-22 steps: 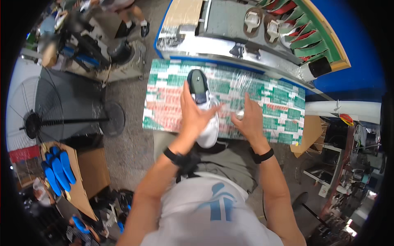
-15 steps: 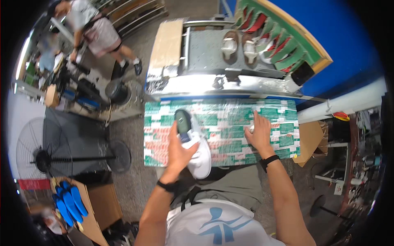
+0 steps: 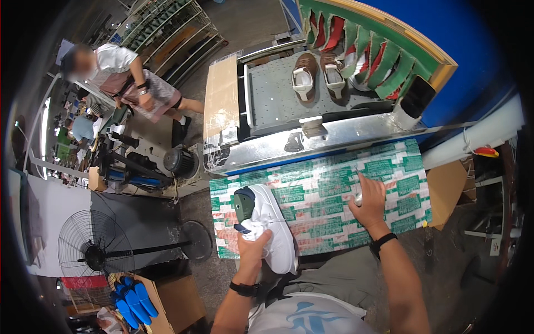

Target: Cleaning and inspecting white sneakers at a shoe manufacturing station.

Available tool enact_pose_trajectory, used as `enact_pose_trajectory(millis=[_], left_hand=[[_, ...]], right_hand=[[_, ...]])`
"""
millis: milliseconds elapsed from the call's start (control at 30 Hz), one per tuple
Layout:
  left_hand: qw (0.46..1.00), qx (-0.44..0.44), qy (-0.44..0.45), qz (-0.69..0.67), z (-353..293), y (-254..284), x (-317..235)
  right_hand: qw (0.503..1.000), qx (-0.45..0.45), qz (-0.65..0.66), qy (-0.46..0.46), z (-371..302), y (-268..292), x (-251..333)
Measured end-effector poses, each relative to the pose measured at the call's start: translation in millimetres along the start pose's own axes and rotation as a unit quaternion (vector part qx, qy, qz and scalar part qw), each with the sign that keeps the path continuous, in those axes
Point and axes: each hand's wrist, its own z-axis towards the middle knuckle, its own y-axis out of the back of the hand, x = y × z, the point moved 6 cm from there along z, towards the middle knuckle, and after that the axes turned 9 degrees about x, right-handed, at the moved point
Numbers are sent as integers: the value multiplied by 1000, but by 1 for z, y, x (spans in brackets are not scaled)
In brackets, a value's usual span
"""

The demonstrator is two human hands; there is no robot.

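Observation:
A white sneaker lies on the patterned board with its toe toward me, its dark green insole showing at the collar. My left hand grips it by the tongue area, thumb on crumpled white material there. Over the right part of the board, my right hand is closed around a small silvery tool, apart from the shoe. A thin tip seems to stick out past the fingers; the tool's exact kind is too small to tell.
The work board is covered in green and white printed tape. Beyond it stands a metal-edged machine bed carrying a pair of brown shoes. A floor fan and blue shoe forms are at left; another person stands farther back.
The view has swung, so the board appears lower and tilted. My left hand has shifted from beside the shoe's collar to its tongue. The right hand still holds the small tool.

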Motion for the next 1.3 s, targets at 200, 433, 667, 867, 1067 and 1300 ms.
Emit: enact_pose_trajectory(millis=[200, 433, 667, 867, 1067, 1300], left_hand=[[981, 89, -117, 126, 66, 29, -141], [796, 251, -293, 466, 280, -5, -307], [619, 0, -451, 644, 351, -61, -312], [592, 276, -512, 558, 305, -285, -249], [564, 399, -242, 681, 329, -370, -208], [653, 256, -272, 659, 367, -340, -216]], right_hand=[[1000, 16, 4, -5, -1, 0, -5], [999, 31, -7, -3, -1, -8, -6], [1000, 29, -6, -11, 5, -2, -4], [1000, 18, 19, 3, 5, -3, -5], [999, 29, 20, -9, 4, -2, -8], [996, 59, 61, -23, 7, -7, -4]])
